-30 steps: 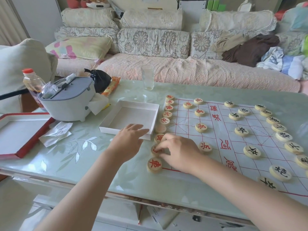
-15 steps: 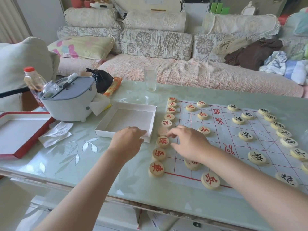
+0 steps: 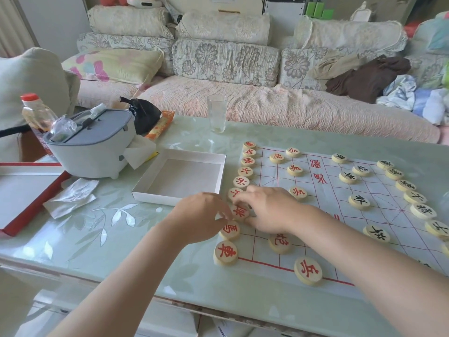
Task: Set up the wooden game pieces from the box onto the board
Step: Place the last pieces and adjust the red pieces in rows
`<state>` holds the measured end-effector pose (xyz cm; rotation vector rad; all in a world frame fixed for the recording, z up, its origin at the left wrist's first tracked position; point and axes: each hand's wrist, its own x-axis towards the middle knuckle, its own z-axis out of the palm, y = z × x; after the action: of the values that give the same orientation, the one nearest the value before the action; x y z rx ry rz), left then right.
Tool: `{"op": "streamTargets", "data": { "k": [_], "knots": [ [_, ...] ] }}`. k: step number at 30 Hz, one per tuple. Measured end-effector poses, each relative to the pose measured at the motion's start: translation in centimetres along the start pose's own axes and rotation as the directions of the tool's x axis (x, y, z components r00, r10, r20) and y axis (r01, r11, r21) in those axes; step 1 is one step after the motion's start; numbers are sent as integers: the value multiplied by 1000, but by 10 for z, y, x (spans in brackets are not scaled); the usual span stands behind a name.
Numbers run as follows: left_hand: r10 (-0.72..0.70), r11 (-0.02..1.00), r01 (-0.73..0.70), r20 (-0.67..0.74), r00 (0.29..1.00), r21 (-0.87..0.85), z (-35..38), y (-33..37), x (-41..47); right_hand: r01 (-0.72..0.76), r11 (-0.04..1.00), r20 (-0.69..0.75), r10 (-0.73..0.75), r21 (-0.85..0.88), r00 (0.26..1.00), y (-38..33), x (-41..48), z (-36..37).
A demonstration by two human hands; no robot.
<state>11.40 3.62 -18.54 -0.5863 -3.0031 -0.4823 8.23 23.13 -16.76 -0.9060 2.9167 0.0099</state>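
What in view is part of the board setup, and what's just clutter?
Job: board, red pieces, black pieces, box, left hand, right hand.
Clutter: glass, bottle, grey tub, black bag, tissue, red tray.

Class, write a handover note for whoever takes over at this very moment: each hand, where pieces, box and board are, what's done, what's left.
Hands: left hand and right hand both meet at one red piece in the left-edge column of the board; grip unclear.
Things: white box beside the board, no pieces inside.
Done: red pieces and black pieces lie on the board.
Left: probably seat this piece, then check the rows.
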Motion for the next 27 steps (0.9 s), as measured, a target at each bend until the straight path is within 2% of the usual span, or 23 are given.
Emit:
{"op": "streamTargets", "data": {
  "k": [3, 8, 11, 15, 19, 22, 27],
  "knots": [
    [-24, 999, 24, 33, 999, -26, 1, -2, 0, -68, 994, -13, 67, -88, 998, 6, -4, -2],
    [-25, 999, 27, 53, 998, -37, 1, 1, 0, -37, 993, -1, 37, 108, 999, 9, -4, -1],
    [-25, 999, 26, 60, 998, -28, 0, 4, 1, -33, 994, 38, 29, 108, 999, 10, -5, 1],
    [-63, 998, 63, 44, 997, -6, 1, 5, 1, -153, 988, -27, 154, 36, 988, 7, -2, 4],
    [-107, 994, 108, 47, 993, -28, 4, 4, 0, -167, 973, -30, 174, 157, 984, 8, -6, 9],
    [-124, 989, 128, 60, 990, -69, 4, 4, 0, -141, 977, -31, 147, 158, 989, 8, -7, 11],
    [-137, 986, 143, 72, 988, -81, 4, 5, -1, -187, 970, -41, 195, 158, 980, 1, -2, 12]
  ]
}}
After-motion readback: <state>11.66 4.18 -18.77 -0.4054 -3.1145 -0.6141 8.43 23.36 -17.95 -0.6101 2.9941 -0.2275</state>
